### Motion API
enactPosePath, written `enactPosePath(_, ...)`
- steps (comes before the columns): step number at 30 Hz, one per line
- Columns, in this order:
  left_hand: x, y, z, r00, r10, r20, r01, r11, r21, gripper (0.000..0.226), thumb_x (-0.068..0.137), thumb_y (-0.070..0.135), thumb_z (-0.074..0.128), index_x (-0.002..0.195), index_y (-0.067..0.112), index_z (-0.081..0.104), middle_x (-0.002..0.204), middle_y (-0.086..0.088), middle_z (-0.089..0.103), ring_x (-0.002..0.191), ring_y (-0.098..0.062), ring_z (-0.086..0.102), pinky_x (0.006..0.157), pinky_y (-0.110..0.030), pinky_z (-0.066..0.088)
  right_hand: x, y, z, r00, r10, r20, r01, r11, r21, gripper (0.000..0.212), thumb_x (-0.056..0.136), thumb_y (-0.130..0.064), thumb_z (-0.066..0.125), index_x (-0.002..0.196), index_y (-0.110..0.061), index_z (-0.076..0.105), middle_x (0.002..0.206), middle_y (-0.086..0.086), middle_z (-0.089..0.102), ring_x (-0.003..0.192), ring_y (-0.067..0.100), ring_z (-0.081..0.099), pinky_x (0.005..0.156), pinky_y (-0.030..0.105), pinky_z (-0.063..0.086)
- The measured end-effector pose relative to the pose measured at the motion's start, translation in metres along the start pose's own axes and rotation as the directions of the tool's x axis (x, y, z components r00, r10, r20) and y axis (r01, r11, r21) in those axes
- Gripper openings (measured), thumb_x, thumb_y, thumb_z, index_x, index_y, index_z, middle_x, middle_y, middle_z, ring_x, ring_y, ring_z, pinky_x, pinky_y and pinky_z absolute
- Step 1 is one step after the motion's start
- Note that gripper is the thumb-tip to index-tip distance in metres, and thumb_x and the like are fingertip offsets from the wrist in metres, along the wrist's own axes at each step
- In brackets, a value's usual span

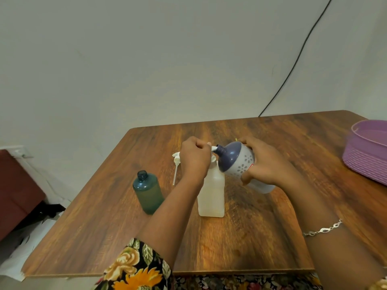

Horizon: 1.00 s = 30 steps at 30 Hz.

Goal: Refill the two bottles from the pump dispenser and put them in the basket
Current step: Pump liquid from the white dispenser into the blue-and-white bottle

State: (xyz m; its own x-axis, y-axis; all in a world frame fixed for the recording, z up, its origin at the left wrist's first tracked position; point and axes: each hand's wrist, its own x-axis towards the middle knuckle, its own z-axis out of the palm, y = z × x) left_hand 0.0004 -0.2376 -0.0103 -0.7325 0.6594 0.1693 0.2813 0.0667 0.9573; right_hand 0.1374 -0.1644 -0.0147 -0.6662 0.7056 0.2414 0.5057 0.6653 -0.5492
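Head | left hand [194,158] gripped pump [211,195] top | right hand [266,166] held tipped bottle [238,164] | looked light, smooth, maybe slippery; hold its middle

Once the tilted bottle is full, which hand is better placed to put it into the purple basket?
Probably the right hand: it grips the tilted bottle, and the basket stands on its side. The left hand holds the pump dispenser.

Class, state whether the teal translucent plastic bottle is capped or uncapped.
Uncapped: the teal translucent plastic bottle stands upright with a bare threaded neck, mouth open.
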Motion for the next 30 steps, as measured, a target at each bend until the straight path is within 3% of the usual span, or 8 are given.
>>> enactPosePath(4, -0.001, -0.002, -0.002, 0.995, 0.085, -0.05, -0.084, 0.996, 0.011, 0.012, 0.09, 0.009, 0.056, 0.079, 0.005, 0.058, 0.071, 0.002, 0.053, 0.063, -0.007, 0.048, 0.056, -0.016, 0.039, -0.001, -0.004, 0.0, 1.0, 0.024, -0.006, -0.024, 1.0, 0.014, 0.081, 0.054, -0.013, 0.082, 0.125, -0.021, 0.044, 0.11, -0.002, 0.047, 0.098, 0.017, 0.049, 0.073, 0.031, 0.045)
enactPosePath(7, -0.005, -0.004, -0.002, 0.958, 0.265, -0.105, -0.244, 0.953, 0.18, 0.017, 0.092, 0.016, 0.054, 0.081, 0.004, 0.058, 0.073, -0.001, 0.054, 0.065, -0.009, 0.046, 0.053, -0.015, 0.033, -0.002, -0.006, 0.0, 0.999, 0.027, -0.024, -0.026, 0.998, 0.053, 0.08, 0.053, -0.013, 0.083, 0.123, -0.021, 0.045, 0.11, -0.003, 0.048, 0.099, 0.017, 0.049, 0.075, 0.033, 0.048)
enactPosePath(10, -0.01, -0.009, 0.0, 0.898, 0.414, -0.152, -0.348, 0.877, 0.332, 0.014, 0.094, 0.016, 0.051, 0.087, 0.007, 0.06, 0.086, -0.003, 0.056, 0.076, -0.011, 0.048, 0.057, -0.012, 0.033, -0.004, -0.006, 0.002, 0.998, 0.048, -0.041, -0.044, 0.994, 0.097, 0.081, 0.052, -0.012, 0.083, 0.123, -0.021, 0.045, 0.111, -0.003, 0.048, 0.1, 0.018, 0.049, 0.076, 0.036, 0.049)
enactPosePath(13, -0.015, -0.018, -0.002, 0.818, 0.547, -0.176, -0.464, 0.81, 0.36, 0.016, 0.092, 0.006, 0.05, 0.101, 0.005, 0.062, 0.098, -0.007, 0.062, 0.089, -0.017, 0.057, 0.071, -0.014, 0.038, -0.008, -0.002, 0.007, 0.997, 0.058, -0.057, -0.05, 0.99, 0.133, 0.082, 0.052, -0.012, 0.083, 0.124, -0.022, 0.045, 0.114, -0.002, 0.05, 0.102, 0.018, 0.05, 0.078, 0.037, 0.05)
enactPosePath(18, -0.019, -0.038, -0.005, 0.663, 0.748, -0.013, -0.653, 0.587, 0.478, 0.031, 0.077, -0.003, 0.06, 0.106, 0.002, 0.066, 0.107, -0.011, 0.066, 0.104, -0.026, 0.06, 0.091, -0.028, 0.041, -0.013, 0.003, 0.01, 0.995, 0.065, -0.082, -0.049, 0.983, 0.177, 0.081, 0.051, -0.01, 0.082, 0.122, -0.022, 0.046, 0.112, -0.002, 0.051, 0.101, 0.018, 0.05, 0.077, 0.037, 0.049)
enactPosePath(21, -0.018, -0.04, -0.006, 0.625, 0.779, 0.048, -0.683, 0.517, 0.516, 0.032, 0.073, -0.006, 0.066, 0.104, 0.0, 0.067, 0.107, -0.013, 0.067, 0.103, -0.029, 0.062, 0.092, -0.032, 0.041, -0.015, 0.003, 0.012, 0.993, 0.069, -0.095, -0.046, 0.973, 0.228, 0.08, 0.052, -0.006, 0.081, 0.122, -0.023, 0.047, 0.112, -0.002, 0.05, 0.099, 0.017, 0.049, 0.072, 0.032, 0.047)
enactPosePath(25, -0.018, -0.04, -0.006, 0.623, 0.78, 0.057, -0.682, 0.506, 0.528, 0.034, 0.071, -0.005, 0.066, 0.105, 0.0, 0.066, 0.106, -0.014, 0.067, 0.101, -0.029, 0.063, 0.09, -0.032, 0.044, -0.015, 0.004, 0.014, 0.993, 0.063, -0.103, -0.038, 0.973, 0.227, 0.081, 0.051, -0.007, 0.081, 0.122, -0.024, 0.046, 0.112, -0.003, 0.049, 0.1, 0.017, 0.049, 0.071, 0.03, 0.045)
enactPosePath(30, -0.017, -0.038, -0.004, 0.589, 0.807, 0.031, -0.698, 0.489, 0.523, 0.03, 0.079, 0.005, 0.045, 0.097, -0.001, 0.068, 0.097, -0.013, 0.068, 0.095, -0.026, 0.063, 0.086, -0.026, 0.046, -0.014, 0.006, 0.014, 0.991, 0.072, -0.109, -0.05, 0.98, 0.191, 0.085, 0.049, -0.011, 0.082, 0.125, -0.025, 0.045, 0.116, -0.002, 0.05, 0.106, 0.019, 0.048, 0.083, 0.042, 0.048)
